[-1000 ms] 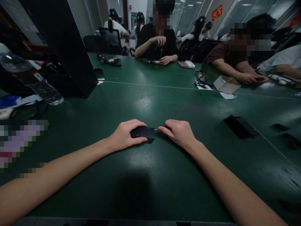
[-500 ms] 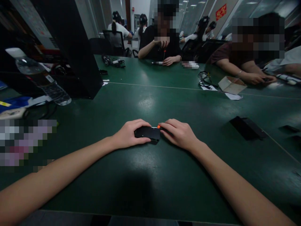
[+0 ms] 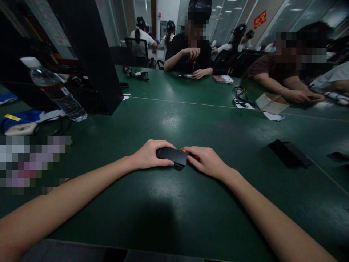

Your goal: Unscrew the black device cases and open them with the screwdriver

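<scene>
A small black box-like case [image 3: 176, 155] with a flat top panel lies on the green table [image 3: 114, 211] in front of me. My left hand [image 3: 155, 154] grips its left end, thumb along the near side and fingers over the far side. At the right end of the case, my right hand [image 3: 207, 160] is closed around a screwdriver [image 3: 184, 150] with an orange collar and a dark red handle part. Its tip is hidden at the far edge of the case.
Another black case [image 3: 290, 154] lies to the right. At the left stand a plastic bottle [image 3: 58, 91] and a tall black panel [image 3: 89, 47]. Toward the back right are a small open box [image 3: 272, 103] and cables [image 3: 240, 95]. Two people [image 3: 188, 51] [image 3: 283, 76] work across the table.
The right hand has turned slightly, showing a dark red part of the screwdriver. The case's top panel looks tilted a little differently. The whole view has shifted slightly.
</scene>
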A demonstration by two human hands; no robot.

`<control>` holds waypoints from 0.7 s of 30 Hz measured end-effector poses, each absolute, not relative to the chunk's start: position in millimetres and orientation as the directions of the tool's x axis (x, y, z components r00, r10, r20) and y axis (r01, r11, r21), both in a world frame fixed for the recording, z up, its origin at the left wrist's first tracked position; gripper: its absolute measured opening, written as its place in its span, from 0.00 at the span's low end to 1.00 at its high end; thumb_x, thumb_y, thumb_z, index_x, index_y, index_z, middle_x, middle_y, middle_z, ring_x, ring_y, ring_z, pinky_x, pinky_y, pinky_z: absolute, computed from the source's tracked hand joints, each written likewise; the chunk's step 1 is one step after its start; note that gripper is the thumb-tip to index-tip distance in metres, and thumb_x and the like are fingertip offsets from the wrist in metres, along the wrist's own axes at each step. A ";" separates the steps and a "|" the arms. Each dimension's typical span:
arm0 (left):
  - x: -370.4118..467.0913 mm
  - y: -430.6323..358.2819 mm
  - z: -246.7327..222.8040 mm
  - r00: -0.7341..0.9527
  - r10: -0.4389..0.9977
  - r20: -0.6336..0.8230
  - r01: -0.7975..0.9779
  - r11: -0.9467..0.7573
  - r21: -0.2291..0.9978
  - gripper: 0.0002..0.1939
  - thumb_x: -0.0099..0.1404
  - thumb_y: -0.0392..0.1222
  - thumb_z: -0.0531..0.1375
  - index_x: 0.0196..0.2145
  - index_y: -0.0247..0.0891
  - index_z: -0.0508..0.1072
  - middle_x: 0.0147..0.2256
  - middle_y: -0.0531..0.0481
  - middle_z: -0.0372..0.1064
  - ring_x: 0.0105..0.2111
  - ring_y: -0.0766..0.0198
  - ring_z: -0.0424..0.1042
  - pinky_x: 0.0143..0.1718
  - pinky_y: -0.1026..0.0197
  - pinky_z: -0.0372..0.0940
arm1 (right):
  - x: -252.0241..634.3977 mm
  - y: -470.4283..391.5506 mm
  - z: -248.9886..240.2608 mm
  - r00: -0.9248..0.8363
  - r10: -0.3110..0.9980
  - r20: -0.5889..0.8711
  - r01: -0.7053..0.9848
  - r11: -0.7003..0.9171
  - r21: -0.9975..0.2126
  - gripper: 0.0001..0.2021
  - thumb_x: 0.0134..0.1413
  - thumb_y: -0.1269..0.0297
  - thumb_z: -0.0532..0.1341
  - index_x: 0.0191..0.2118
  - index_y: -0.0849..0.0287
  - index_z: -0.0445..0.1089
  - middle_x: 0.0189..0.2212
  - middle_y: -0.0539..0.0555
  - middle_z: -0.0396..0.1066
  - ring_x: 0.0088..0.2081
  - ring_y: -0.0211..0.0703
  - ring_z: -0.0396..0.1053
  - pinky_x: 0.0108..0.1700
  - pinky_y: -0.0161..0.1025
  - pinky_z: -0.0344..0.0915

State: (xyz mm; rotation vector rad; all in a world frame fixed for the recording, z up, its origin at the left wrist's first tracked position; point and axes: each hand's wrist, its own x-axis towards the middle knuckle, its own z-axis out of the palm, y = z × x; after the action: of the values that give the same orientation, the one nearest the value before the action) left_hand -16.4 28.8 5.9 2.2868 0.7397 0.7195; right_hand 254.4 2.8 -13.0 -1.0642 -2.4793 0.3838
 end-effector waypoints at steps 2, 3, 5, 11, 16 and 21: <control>-16.2 28.4 6.5 0.693 0.654 0.304 0.313 -0.652 0.690 0.23 0.59 0.50 0.71 0.49 0.37 0.78 0.45 0.44 0.79 0.45 0.55 0.78 0.47 0.56 0.68 | 254.3 3.0 -13.3 -0.620 0.740 0.262 0.635 0.669 -0.386 0.14 0.68 0.63 0.55 0.54 0.56 0.72 0.46 0.56 0.79 0.43 0.43 0.78 0.44 0.39 0.71; -16.0 28.3 6.6 0.693 0.653 0.307 0.311 -0.654 0.689 0.22 0.59 0.50 0.71 0.49 0.37 0.78 0.45 0.44 0.79 0.44 0.55 0.78 0.47 0.56 0.68 | 254.3 3.1 -13.2 -0.619 0.740 0.263 0.641 0.670 -0.374 0.14 0.68 0.63 0.55 0.53 0.56 0.72 0.45 0.56 0.79 0.42 0.43 0.77 0.43 0.38 0.71; -15.7 28.0 6.7 0.693 0.650 0.312 0.305 -0.657 0.689 0.22 0.59 0.49 0.71 0.49 0.37 0.78 0.45 0.44 0.79 0.44 0.55 0.78 0.48 0.56 0.68 | 254.8 3.3 -12.8 -0.618 0.741 0.263 0.660 0.671 -0.339 0.14 0.69 0.62 0.54 0.52 0.57 0.72 0.42 0.56 0.79 0.40 0.43 0.77 0.41 0.38 0.70; -15.1 28.1 6.3 0.682 0.664 0.306 0.309 -0.641 0.702 0.22 0.59 0.48 0.71 0.48 0.36 0.78 0.45 0.44 0.79 0.44 0.56 0.77 0.46 0.57 0.67 | 261.9 7.6 -13.8 -0.556 0.773 0.306 0.735 0.629 -0.252 0.13 0.69 0.61 0.55 0.50 0.58 0.73 0.39 0.57 0.76 0.40 0.45 0.73 0.41 0.41 0.68; -15.3 27.8 5.2 0.675 0.684 0.276 0.321 -0.610 0.725 0.22 0.59 0.49 0.71 0.47 0.36 0.78 0.45 0.43 0.78 0.45 0.55 0.77 0.47 0.56 0.67 | 268.9 13.7 -18.7 -0.456 0.816 0.356 0.782 0.558 -0.278 0.09 0.64 0.65 0.58 0.47 0.58 0.74 0.41 0.57 0.76 0.44 0.48 0.72 0.44 0.43 0.68; -15.9 25.7 5.8 0.667 0.705 0.242 0.345 -0.580 0.738 0.21 0.59 0.49 0.71 0.48 0.37 0.78 0.45 0.44 0.78 0.44 0.55 0.77 0.45 0.56 0.68 | 270.7 12.8 -21.7 -0.368 0.872 0.323 0.800 0.474 -0.368 0.11 0.62 0.65 0.60 0.48 0.57 0.74 0.43 0.56 0.78 0.43 0.48 0.75 0.45 0.44 0.69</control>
State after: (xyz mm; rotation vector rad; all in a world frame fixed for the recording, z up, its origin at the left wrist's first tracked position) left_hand -15.9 25.7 5.8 2.2093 0.8057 0.6930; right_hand 270.7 12.8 -21.7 -1.3872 -2.2524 0.2037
